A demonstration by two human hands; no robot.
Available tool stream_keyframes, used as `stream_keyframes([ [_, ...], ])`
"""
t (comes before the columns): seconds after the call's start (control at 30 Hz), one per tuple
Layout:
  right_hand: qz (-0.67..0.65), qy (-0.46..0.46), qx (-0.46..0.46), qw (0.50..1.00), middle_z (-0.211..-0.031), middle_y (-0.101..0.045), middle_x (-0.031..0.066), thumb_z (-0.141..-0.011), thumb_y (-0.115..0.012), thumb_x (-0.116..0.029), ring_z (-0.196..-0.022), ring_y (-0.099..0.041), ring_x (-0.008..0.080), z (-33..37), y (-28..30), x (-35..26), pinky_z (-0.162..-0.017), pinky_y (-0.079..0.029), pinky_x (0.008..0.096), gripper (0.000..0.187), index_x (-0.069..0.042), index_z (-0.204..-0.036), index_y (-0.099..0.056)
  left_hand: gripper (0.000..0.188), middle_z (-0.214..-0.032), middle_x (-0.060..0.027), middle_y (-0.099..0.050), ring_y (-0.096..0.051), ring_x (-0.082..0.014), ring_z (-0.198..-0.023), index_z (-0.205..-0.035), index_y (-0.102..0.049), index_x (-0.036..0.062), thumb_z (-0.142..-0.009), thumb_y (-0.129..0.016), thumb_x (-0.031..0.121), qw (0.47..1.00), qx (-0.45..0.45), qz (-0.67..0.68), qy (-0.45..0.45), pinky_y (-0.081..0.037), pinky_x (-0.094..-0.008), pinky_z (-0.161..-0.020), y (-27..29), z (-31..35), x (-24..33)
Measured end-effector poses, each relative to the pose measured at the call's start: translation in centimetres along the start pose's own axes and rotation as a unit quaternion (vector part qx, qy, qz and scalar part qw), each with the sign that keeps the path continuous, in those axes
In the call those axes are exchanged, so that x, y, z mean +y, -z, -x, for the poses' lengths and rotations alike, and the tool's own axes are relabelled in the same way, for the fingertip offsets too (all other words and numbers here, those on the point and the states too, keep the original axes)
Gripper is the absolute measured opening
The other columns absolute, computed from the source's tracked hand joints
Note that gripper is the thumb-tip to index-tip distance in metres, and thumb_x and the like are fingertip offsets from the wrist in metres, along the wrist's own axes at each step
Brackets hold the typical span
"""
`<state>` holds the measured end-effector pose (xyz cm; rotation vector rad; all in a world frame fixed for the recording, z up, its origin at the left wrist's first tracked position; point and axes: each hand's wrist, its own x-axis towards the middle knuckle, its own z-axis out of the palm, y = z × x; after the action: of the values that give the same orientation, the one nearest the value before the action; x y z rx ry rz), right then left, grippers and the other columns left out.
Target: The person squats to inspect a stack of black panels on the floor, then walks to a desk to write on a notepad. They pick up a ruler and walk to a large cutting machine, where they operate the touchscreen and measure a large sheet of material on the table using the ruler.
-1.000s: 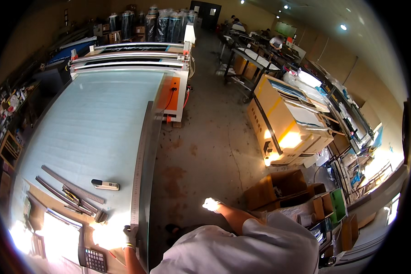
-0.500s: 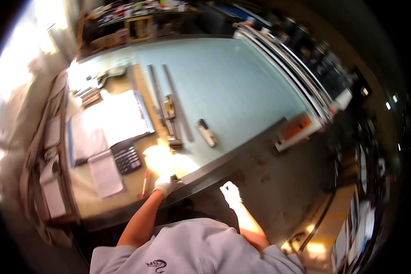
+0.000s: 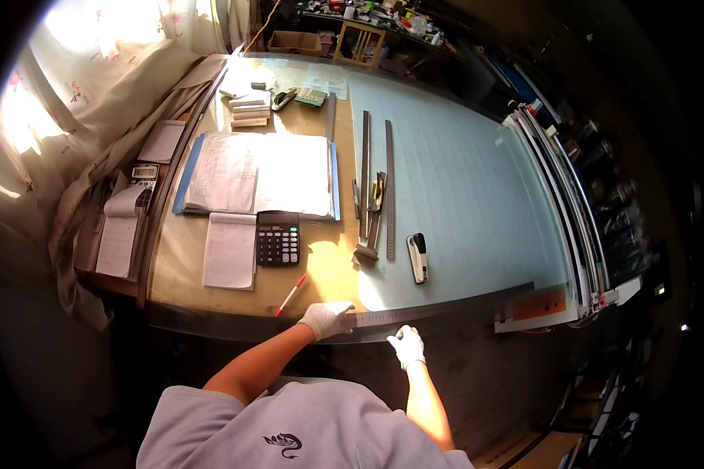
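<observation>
L hand point(image 3: 327, 320), white-gloved, at L end of long steel ruler point(image 3: 438, 308); fingers half curled, can't tell if gripping. Ruler lies flat along table point(image 3: 477, 195) near edge, long axis running L-R, far end pointing out past R hand and slightly away from person. R hand point(image 3: 407, 346), also gloved, just on person's side of ruler, fingers partly bent, can't tell if closed. Pen point(image 3: 291, 295) just L of L hand, calculator point(image 3: 278, 238) beyond; stapler point(image 3: 418, 258) ahead of R hand, across ruler.
</observation>
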<state>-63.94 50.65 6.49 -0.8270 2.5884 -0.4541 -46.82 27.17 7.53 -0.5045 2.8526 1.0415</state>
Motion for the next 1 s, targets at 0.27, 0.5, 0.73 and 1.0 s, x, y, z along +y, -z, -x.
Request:
stream_keyframes([
  [0.27, -0.048, -0.03, 0.011, 0.998, -0.09, -0.061, 0.0137, -0.081, -0.076, -0.025, -0.085, -0.061, 0.0313, 0.2, 0.0, -0.2, -0.077, -0.049, 0.0419, 0.026, -0.006, -0.085, -0.059, 0.046, -0.096, -0.0133, -0.063, -0.066, -0.0355, -0.08, -0.12, -0.054, 0.0231, -0.078, -0.069, 0.036, 0.995, 0.018, -0.068, -0.073, -0.054, -0.0464, -0.067, -1.8, -0.6, -0.8],
  [0.5, -0.193, -0.108, 0.06, 0.973, -0.091, -0.064, 0.0146, -0.088, -0.066, -0.03, -0.086, -0.062, 0.0299, 5.0, -1.4, 9.0, -0.077, -0.049, 0.0412, 0.025, -0.006, -0.092, -0.061, 0.058, -0.103, -0.0115, -0.065, -0.067, -0.0303, -0.088, -0.128, -0.058, 0.0206, -0.075, -0.075, 0.037, 0.99, -0.002, -0.111, -0.086, -0.055, -0.0405, -0.074, -3.0, -4.3, 4.2],
  [0.73, -0.267, -0.442, 0.09, 0.852, -0.1, -0.069, 0.0201, -0.083, -0.068, -0.038, -0.094, -0.066, 0.0353, 18.5, -6.6, 26.3, -0.081, -0.051, 0.0453, 0.04, -0.004, -0.104, -0.068, 0.069, -0.111, -0.0152, -0.065, -0.066, -0.0359, -0.092, -0.138, -0.053, 0.021, -0.075, -0.076, 0.039, 0.99, -0.035, -0.102, -0.093, -0.054, -0.0453, -0.079, -8.5, -13.8, 11.7],
  [1.0, -0.075, -0.462, -0.234, 0.852, -0.126, -0.063, 0.015, -0.091, -0.057, -0.033, -0.117, -0.061, 0.0331, 35.2, -11.2, 43.1, -0.097, -0.049, 0.0422, 0.042, -0.012, -0.127, -0.062, 0.072, -0.113, -0.0117, -0.067, -0.068, -0.0331, -0.094, -0.138, -0.053, 0.0217, -0.072, -0.078, 0.039, 0.985, -0.052, -0.143, -0.082, -0.055, -0.0462, -0.078, -15.4, -26.4, 26.5],
])
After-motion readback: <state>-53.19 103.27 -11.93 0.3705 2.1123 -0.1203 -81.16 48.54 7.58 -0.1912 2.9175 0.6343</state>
